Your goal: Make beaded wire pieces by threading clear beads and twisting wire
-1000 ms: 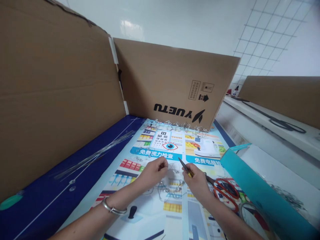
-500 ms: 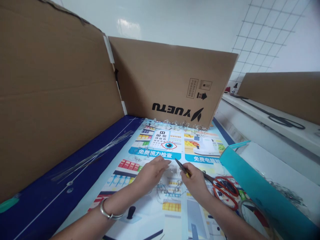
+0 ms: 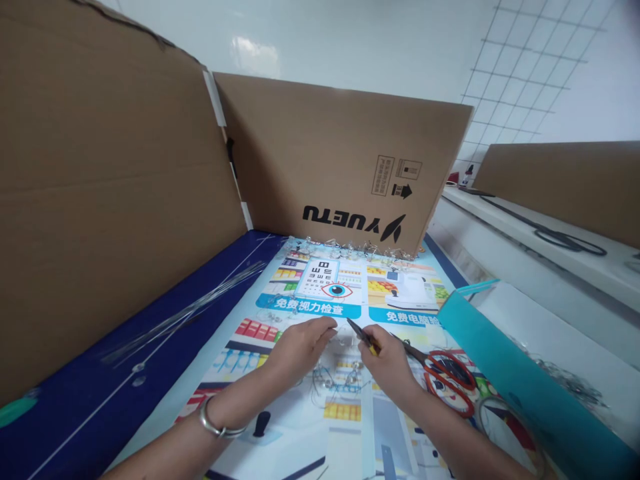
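Observation:
My right hand [image 3: 387, 360] is closed around a pair of pliers [image 3: 362, 335] with dark jaws and a yellow handle. The jaws point up and left, toward the fingertips of my left hand [image 3: 303, 347]. Those fingers are pinched together; what they hold is too small to make out, though faint thin wire shows between the hands. Below the hands lies a loose cluster of bent wire pieces with small clear parts [image 3: 327, 383] on the printed sheet [image 3: 280, 427]. Red-handled scissors [image 3: 453, 380] rest just right of my right hand.
A teal box [image 3: 505, 360] with a heap of thin wire pieces stands at right, beside a roll of tape [image 3: 507, 427]. Cardboard panels [image 3: 340, 153] wall the left and back. Wire pieces [image 3: 350, 251] line the back panel. Long thin rods [image 3: 200, 303] lie at left.
My hands stay close together with almost the same grip; the left fingertips have curled slightly. The whole view has shifted a little.

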`<state>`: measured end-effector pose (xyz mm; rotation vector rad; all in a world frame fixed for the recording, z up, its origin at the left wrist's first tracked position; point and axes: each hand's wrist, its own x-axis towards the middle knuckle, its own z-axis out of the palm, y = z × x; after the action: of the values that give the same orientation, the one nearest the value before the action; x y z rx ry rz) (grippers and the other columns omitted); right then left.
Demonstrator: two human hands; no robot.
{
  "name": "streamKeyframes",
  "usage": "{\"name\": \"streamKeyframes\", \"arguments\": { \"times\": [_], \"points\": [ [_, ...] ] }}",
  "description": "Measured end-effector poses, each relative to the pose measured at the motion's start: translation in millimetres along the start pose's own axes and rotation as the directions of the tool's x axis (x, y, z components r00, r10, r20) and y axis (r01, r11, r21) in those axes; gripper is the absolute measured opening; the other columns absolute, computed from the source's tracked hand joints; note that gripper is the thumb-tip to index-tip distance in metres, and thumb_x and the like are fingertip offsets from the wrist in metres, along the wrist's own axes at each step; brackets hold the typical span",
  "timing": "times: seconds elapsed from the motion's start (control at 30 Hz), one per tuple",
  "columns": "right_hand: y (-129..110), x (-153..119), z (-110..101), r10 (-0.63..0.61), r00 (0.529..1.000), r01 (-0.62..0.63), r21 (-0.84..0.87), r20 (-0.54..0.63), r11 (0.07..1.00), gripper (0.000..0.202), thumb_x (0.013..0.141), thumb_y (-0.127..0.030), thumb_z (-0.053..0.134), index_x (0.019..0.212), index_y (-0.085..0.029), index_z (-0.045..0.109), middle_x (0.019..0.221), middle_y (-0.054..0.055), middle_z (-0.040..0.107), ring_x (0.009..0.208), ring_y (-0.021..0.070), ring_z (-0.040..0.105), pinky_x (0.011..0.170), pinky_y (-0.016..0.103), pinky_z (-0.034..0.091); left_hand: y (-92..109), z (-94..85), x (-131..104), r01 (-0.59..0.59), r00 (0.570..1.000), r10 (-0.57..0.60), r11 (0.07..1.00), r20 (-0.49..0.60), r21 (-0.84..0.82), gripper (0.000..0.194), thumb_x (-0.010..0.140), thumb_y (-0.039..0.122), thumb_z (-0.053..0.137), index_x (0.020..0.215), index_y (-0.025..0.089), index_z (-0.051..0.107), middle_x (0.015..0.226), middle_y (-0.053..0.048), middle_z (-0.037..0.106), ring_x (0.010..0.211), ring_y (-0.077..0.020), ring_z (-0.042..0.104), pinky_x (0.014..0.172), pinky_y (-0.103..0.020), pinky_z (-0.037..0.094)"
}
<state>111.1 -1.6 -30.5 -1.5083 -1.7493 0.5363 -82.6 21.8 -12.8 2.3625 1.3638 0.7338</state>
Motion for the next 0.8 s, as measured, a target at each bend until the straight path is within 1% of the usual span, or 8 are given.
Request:
{"name": "streamKeyframes", "arguments": {
  "times": [0.07, 0.13, 0.23, 0.33, 0.53, 0.6, 0.7, 0.8],
  "points": [
    [-0.7, -0.7, 0.0, -0.003, 1.0, 0.003, 0.004, -0.001, 1.0, 0.013, 0.071, -0.018, 0.046, 0.081, -0.02, 0.055, 0.07, -0.003, 0.057, 0.063, 0.0124, 0.049, 0.059, 0.023, 0.036, 0.9, 1.2, -1.3, -0.066, 0.998, 0.066, 0.998, -0.01, 0.018, 0.025, 0.089, 0.03, 0.034, 0.095, 0.023, 0.057, 0.089, -0.002, 0.064, 0.08, -0.0163, 0.059, 0.071, -0.024, 0.041],
    [-1.9, -1.2, -0.1, -0.011, 1.0, 0.011, 0.01, 0.002, 1.0, 0.013, 0.071, -0.018, 0.046, 0.081, -0.02, 0.055, 0.07, -0.002, 0.057, 0.063, 0.0125, 0.049, 0.06, 0.023, 0.037, 2.0, 3.5, -1.9, -0.107, 0.994, 0.108, 0.993, -0.022, 0.051, 0.025, 0.089, 0.028, 0.034, 0.091, 0.022, 0.058, 0.084, -0.002, 0.064, 0.078, -0.0157, 0.058, 0.069, -0.024, 0.04],
    [-3.6, -1.7, 0.0, -0.026, 0.999, 0.026, 0.021, 0.024, 0.999, 0.015, 0.071, -0.018, 0.047, 0.083, -0.02, 0.055, 0.072, -0.002, 0.058, 0.065, 0.0125, 0.05, 0.061, 0.022, 0.037, 2.9, 7.4, -1.3, -0.144, 0.989, 0.147, 0.985, -0.032, 0.092, 0.023, 0.088, 0.026, 0.036, 0.085, 0.021, 0.059, 0.08, -0.002, 0.062, 0.076, -0.0153, 0.056, 0.066, -0.024, 0.039],
    [-4.6, -2.2, 0.5, -0.034, 0.999, 0.033, 0.027, 0.037, 0.999, 0.015, 0.071, -0.018, 0.046, 0.084, -0.02, 0.055, 0.073, -0.002, 0.057, 0.066, 0.0122, 0.05, 0.061, 0.022, 0.037, 2.7, 9.2, 0.0, -0.167, 0.985, 0.17, 0.979, -0.013, 0.116, 0.02, 0.087, 0.022, 0.038, 0.084, 0.021, 0.058, 0.077, -0.002, 0.06, 0.075, -0.0151, 0.055, 0.065, -0.024, 0.038],
    [-4.8, -2.6, 0.9, -0.041, 0.998, 0.04, 0.012, 0.051, 0.999, 0.015, 0.071, -0.017, 0.047, 0.083, -0.021, 0.055, 0.073, -0.003, 0.056, 0.065, 0.0116, 0.049, 0.06, 0.021, 0.037, 2.8, 3.7, 1.2, -0.249, 0.968, 0.245, 0.956, 0.047, 0.153, 0.02, 0.086, 0.019, 0.038, 0.084, 0.02, 0.058, 0.077, -0.002, 0.058, 0.076, -0.0152, 0.053, 0.063, -0.023, 0.037],
    [-4.5, -2.5, 0.9, -0.043, 0.998, 0.042, 0.012, 0.054, 0.999, 0.015, 0.072, -0.017, 0.047, 0.083, -0.021, 0.055, 0.074, -0.003, 0.056, 0.066, 0.0116, 0.049, 0.061, 0.021, 0.036, 2.6, 1.5, 2.3, -0.261, 0.965, 0.257, 0.951, 0.042, 0.167, 0.019, 0.086, 0.018, 0.039, 0.083, 0.02, 0.058, 0.077, -0.003, 0.057, 0.077, -0.016, 0.051, 0.063, -0.024, 0.037],
    [-4.0, -2.6, 0.9, -0.055, 0.997, 0.056, -0.012, 0.057, 0.998, 0.012, 0.073, -0.017, 0.047, 0.08, -0.02, 0.055, 0.073, -0.002, 0.056, 0.067, 0.0121, 0.049, 0.06, 0.022, 0.036, 0.8, 1.0, 4.7, -0.255, 0.966, 0.257, 0.956, 0.003, 0.143, 0.018, 0.087, 0.018, 0.039, 0.082, 0.018, 0.056, 0.076, -0.003, 0.057, 0.077, -0.0168, 0.05, 0.065, -0.026, 0.037],
    [-4.4, -3.0, 0.3, -0.08, 0.994, 0.084, -0.044, 0.075, 0.995, 0.008, 0.074, -0.018, 0.046, 0.075, -0.02, 0.054, 0.072, -0.001, 0.055, 0.068, 0.0128, 0.05, 0.06, 0.022, 0.036, -2.1, 3.0, 6.0, -0.257, 0.965, 0.26, 0.964, -0.025, 0.07, 0.017, 0.086, 0.018, 0.039, 0.08, 0.017, 0.055, 0.076, -0.003, 0.057, 0.076, -0.0169, 0.05, 0.068, -0.028, 0.037]
  ]
}}
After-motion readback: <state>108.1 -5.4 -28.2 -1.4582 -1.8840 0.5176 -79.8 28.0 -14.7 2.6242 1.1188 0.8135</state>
